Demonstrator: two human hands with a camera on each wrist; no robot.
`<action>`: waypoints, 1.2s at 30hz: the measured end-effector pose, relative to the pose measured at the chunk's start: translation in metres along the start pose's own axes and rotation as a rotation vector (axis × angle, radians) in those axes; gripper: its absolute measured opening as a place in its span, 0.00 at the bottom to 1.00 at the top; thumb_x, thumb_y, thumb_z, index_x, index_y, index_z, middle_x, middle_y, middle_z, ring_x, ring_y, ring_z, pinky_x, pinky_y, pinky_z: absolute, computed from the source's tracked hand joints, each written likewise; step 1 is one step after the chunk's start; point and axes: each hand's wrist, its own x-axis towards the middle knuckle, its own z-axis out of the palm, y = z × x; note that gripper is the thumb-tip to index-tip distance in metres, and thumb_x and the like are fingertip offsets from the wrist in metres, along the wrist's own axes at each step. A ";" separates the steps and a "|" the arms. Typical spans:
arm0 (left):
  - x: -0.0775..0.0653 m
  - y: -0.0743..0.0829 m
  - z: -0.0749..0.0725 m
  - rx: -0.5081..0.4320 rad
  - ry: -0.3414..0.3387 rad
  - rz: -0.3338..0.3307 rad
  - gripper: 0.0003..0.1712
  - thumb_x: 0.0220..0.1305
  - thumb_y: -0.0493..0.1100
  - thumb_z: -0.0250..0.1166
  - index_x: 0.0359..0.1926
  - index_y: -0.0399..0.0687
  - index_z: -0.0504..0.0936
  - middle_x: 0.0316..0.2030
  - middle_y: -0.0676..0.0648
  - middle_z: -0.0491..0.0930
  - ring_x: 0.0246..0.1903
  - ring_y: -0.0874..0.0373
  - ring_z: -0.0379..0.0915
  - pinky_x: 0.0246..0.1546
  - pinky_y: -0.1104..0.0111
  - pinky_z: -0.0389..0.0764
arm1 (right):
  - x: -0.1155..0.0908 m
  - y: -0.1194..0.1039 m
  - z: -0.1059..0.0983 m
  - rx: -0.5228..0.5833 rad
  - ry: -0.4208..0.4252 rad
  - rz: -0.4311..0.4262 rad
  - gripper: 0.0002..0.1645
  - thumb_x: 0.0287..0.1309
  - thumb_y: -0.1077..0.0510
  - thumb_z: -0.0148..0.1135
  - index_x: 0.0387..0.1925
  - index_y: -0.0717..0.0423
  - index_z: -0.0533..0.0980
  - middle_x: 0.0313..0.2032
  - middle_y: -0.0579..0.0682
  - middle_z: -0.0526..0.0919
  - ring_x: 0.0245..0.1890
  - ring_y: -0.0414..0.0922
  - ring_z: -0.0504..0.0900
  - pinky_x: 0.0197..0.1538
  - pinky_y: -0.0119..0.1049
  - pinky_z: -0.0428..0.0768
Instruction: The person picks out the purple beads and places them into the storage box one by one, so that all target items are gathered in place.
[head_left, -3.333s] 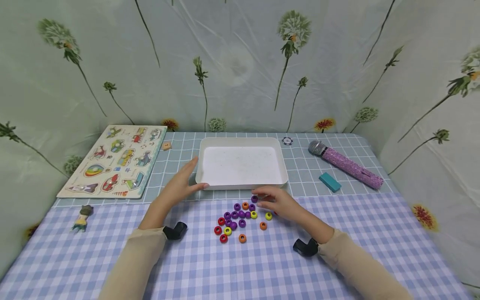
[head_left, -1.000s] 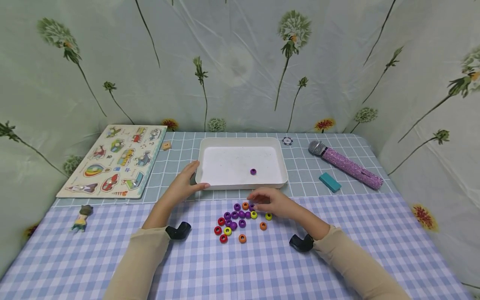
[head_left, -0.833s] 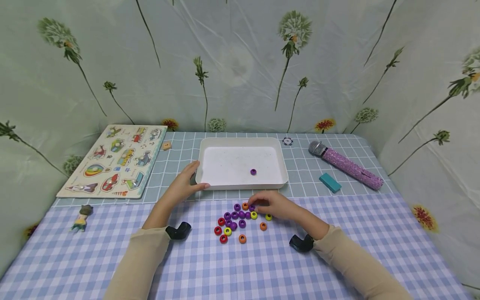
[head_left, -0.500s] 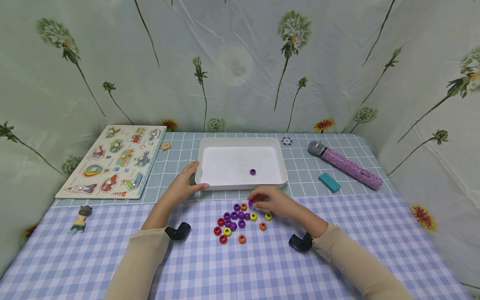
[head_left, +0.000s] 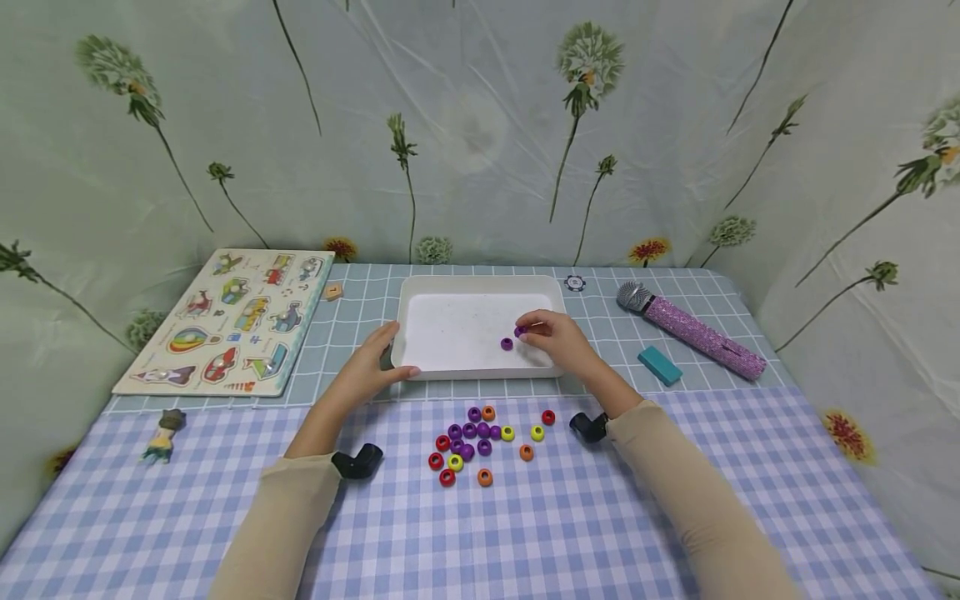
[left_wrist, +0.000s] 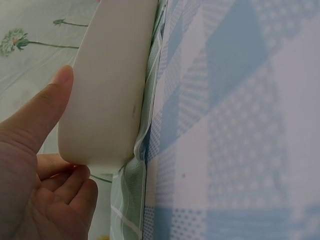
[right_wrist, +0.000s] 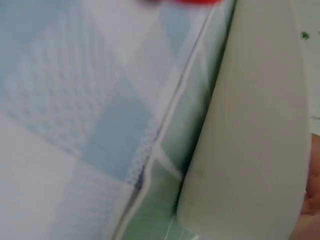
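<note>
Over the tray (head_left: pixel 457 325): pinching a bead (head_left: pixel 520 332) in right hand (head_left: pixel 561 340), near second bead (head_left: pixel 507 343) (also purple); gripping tray's near left corner with left hand (head_left: pixel 363 367).

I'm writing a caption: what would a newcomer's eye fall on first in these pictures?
Probably the bright beads scattered on the checked cloth, in front of the white tray. Over the tray, the right hand pinches a purple bead, while the left hand holds the tray's near left corner. To the tray's right lies a glittery microphone.
</note>
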 end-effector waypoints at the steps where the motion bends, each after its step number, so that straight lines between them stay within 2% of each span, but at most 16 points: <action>1: 0.000 0.000 0.000 -0.001 0.001 0.002 0.57 0.36 0.66 0.58 0.61 0.41 0.46 0.60 0.41 0.45 0.58 0.48 0.40 0.54 0.56 0.50 | 0.003 0.002 0.000 -0.036 0.000 0.028 0.11 0.46 0.66 0.56 0.36 0.60 0.74 0.36 0.52 0.76 0.36 0.43 0.75 0.42 0.33 0.72; 6: 0.000 0.000 0.000 -0.002 0.005 0.007 0.56 0.36 0.66 0.58 0.61 0.41 0.46 0.60 0.40 0.45 0.58 0.48 0.41 0.54 0.57 0.50 | 0.014 0.009 0.004 -0.209 -0.043 0.131 0.09 0.46 0.64 0.57 0.34 0.57 0.75 0.32 0.49 0.76 0.33 0.43 0.72 0.41 0.34 0.71; 12: 0.000 0.000 0.000 0.004 0.004 0.011 0.56 0.37 0.65 0.59 0.61 0.40 0.46 0.60 0.40 0.45 0.58 0.47 0.41 0.54 0.57 0.50 | 0.020 0.010 0.011 -0.255 -0.070 0.237 0.07 0.46 0.63 0.58 0.32 0.54 0.74 0.28 0.48 0.74 0.30 0.44 0.69 0.37 0.32 0.70; 14: 0.000 -0.001 0.000 0.006 0.006 0.013 0.56 0.37 0.65 0.59 0.61 0.40 0.46 0.60 0.40 0.46 0.58 0.47 0.41 0.54 0.57 0.51 | 0.021 0.009 0.011 -0.251 -0.068 0.236 0.08 0.46 0.63 0.58 0.33 0.54 0.74 0.29 0.49 0.74 0.31 0.44 0.69 0.37 0.32 0.70; 17: 0.000 -0.001 0.000 0.005 0.005 0.018 0.56 0.37 0.66 0.59 0.61 0.40 0.46 0.60 0.40 0.46 0.58 0.47 0.41 0.54 0.57 0.51 | 0.018 0.007 0.010 -0.230 -0.060 0.189 0.11 0.46 0.62 0.58 0.36 0.56 0.73 0.32 0.50 0.74 0.33 0.44 0.70 0.39 0.34 0.70; 20: 0.000 -0.002 0.000 0.006 0.003 0.024 0.56 0.37 0.66 0.58 0.61 0.40 0.46 0.60 0.40 0.46 0.58 0.47 0.41 0.54 0.57 0.51 | 0.011 -0.001 0.008 -0.187 -0.045 0.103 0.15 0.47 0.60 0.58 0.40 0.59 0.71 0.37 0.52 0.74 0.36 0.44 0.70 0.42 0.35 0.70; 26: -0.001 -0.001 0.000 0.003 0.005 0.010 0.57 0.36 0.66 0.58 0.61 0.41 0.46 0.60 0.40 0.45 0.58 0.47 0.40 0.54 0.56 0.50 | -0.021 -0.024 0.010 -0.039 -0.045 -0.100 0.20 0.46 0.57 0.59 0.42 0.61 0.70 0.41 0.56 0.73 0.40 0.47 0.71 0.44 0.39 0.70; 30: -0.001 -0.001 0.000 0.007 0.000 -0.001 0.57 0.36 0.66 0.58 0.62 0.41 0.46 0.60 0.40 0.45 0.58 0.47 0.40 0.54 0.56 0.49 | -0.053 -0.046 0.017 0.041 -0.098 -0.165 0.19 0.45 0.61 0.59 0.42 0.63 0.69 0.40 0.55 0.72 0.41 0.49 0.70 0.46 0.43 0.68; 32: -0.001 0.000 0.000 0.008 -0.002 -0.007 0.56 0.37 0.66 0.59 0.62 0.41 0.46 0.60 0.41 0.45 0.58 0.47 0.40 0.54 0.56 0.49 | -0.066 -0.054 0.022 0.051 -0.145 -0.166 0.19 0.44 0.65 0.59 0.41 0.65 0.69 0.40 0.56 0.72 0.41 0.51 0.70 0.46 0.44 0.68; 36: -0.001 0.000 0.000 0.008 -0.003 -0.007 0.56 0.37 0.65 0.59 0.62 0.42 0.46 0.60 0.41 0.45 0.58 0.48 0.40 0.55 0.56 0.49 | -0.079 -0.048 0.033 0.049 -0.260 -0.165 0.19 0.43 0.67 0.59 0.41 0.68 0.68 0.39 0.60 0.72 0.39 0.54 0.71 0.43 0.45 0.69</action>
